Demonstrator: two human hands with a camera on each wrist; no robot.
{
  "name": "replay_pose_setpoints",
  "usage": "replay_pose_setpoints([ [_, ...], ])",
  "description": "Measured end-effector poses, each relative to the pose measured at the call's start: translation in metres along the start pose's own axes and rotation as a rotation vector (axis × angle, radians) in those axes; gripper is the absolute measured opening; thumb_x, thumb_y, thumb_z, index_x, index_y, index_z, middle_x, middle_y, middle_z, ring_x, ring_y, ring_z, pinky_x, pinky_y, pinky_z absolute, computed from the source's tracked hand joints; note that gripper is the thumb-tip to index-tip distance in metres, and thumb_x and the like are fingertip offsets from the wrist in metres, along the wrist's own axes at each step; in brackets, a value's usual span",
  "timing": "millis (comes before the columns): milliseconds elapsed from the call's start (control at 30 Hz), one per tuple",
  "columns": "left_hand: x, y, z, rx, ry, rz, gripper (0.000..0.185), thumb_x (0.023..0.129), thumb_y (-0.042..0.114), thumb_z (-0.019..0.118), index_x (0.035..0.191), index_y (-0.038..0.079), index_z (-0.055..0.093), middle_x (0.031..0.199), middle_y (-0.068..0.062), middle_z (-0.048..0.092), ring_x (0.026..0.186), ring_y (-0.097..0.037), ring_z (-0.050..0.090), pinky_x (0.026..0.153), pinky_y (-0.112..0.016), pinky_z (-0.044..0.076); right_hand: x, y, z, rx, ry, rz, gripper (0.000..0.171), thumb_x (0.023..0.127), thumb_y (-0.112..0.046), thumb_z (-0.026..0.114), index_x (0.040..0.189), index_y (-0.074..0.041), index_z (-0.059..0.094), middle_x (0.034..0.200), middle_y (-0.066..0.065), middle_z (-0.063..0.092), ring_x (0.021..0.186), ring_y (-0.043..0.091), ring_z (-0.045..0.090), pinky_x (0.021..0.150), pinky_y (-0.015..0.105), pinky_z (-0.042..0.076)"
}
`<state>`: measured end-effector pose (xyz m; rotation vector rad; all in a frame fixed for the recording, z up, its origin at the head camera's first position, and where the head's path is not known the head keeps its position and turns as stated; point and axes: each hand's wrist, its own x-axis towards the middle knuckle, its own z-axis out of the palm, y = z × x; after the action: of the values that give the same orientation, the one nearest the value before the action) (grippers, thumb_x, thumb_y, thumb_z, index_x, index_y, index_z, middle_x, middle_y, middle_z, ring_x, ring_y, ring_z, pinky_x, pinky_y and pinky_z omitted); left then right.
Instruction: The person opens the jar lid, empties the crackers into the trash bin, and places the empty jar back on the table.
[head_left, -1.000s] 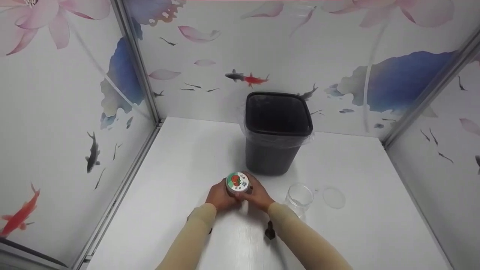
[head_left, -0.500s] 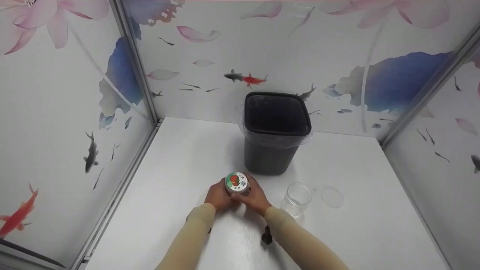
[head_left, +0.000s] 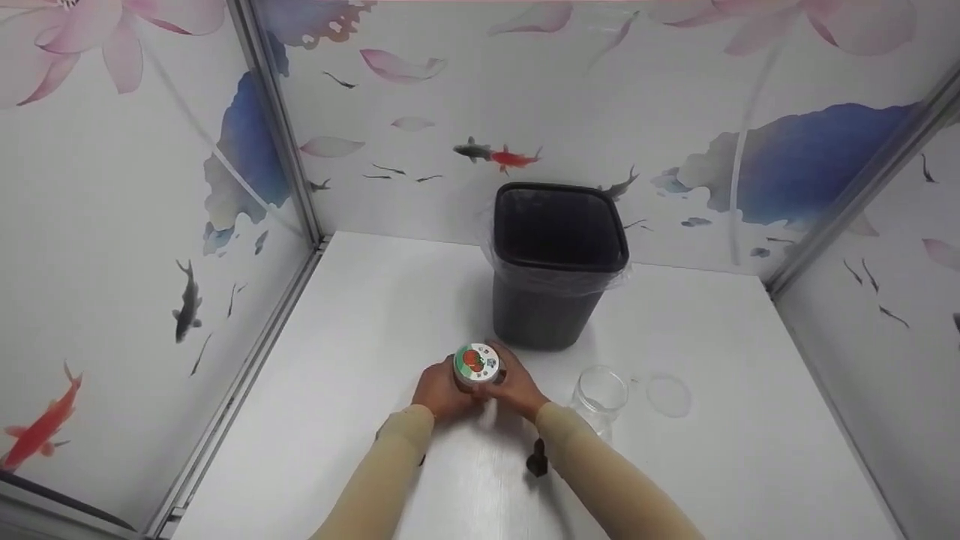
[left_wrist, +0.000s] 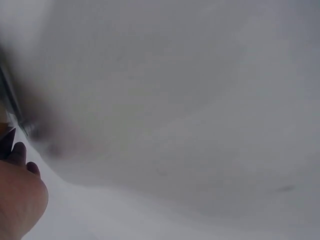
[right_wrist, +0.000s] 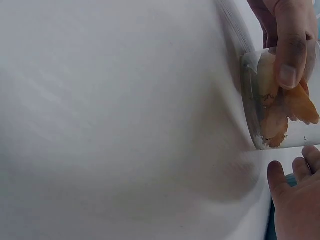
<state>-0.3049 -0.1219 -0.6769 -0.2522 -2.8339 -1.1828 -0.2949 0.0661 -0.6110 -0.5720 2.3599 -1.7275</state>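
A small clear jar (head_left: 478,373) with a printed green, white and red lid stands on the white table (head_left: 360,337), just in front of the bin. My left hand (head_left: 442,390) grips its body from the left. From the right, my right hand (head_left: 514,384) curls round the jar near the lid. In the right wrist view the jar (right_wrist: 280,115) holds orange and cream pieces, with a thumb pressed on its wall and my right hand (right_wrist: 295,195) close below. The left wrist view shows only the edge of my left hand (left_wrist: 17,195) and blurred white surface.
A black bin (head_left: 556,262) lined with a clear bag stands at the back centre of the table. An empty clear jar (head_left: 598,397) stands right of my hands, and its clear lid (head_left: 668,395) lies flat further right. Printed walls enclose the table on three sides.
Both hands stay on the jar in the same spot. Only the head view shifts slightly.
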Motion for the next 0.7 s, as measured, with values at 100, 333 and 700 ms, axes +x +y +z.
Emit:
replay_pose_setpoints([
  [100,-0.001,0.001,0.0,0.011,0.003,-0.011,0.081,0.066,0.045,0.088,0.13,0.005,0.059,0.116,-0.004,0.067,0.109,-0.021,0.062,0.098,-0.04,0.048,-0.002,0.014,0.003,-0.051,0.04,-0.013,0.097,0.076,-0.017,0.085,0.153,0.002,0.03,0.155,0.019,0.035,0.142,0.034,0.031,0.112,0.057,0.028],
  [333,0.0,0.002,-0.002,0.026,-0.003,-0.036,0.076,0.071,0.043,0.084,0.132,0.006,0.057,0.118,-0.005,0.067,0.113,-0.023,0.061,0.102,-0.042,0.046,-0.001,0.033,0.013,-0.063,0.085,0.013,0.1,0.077,-0.031,0.088,0.154,-0.005,0.031,0.152,0.01,0.04,0.14,0.025,0.035,0.112,0.052,0.03],
  [700,-0.002,-0.002,0.001,-0.035,0.0,-0.001,0.084,0.066,0.05,0.088,0.132,0.008,0.058,0.118,-0.001,0.066,0.111,-0.018,0.061,0.098,-0.04,0.048,0.01,0.038,0.006,-0.033,0.034,0.025,0.092,0.075,-0.018,0.085,0.153,-0.007,0.037,0.15,0.01,0.043,0.136,0.025,0.039,0.11,0.052,0.032],
])
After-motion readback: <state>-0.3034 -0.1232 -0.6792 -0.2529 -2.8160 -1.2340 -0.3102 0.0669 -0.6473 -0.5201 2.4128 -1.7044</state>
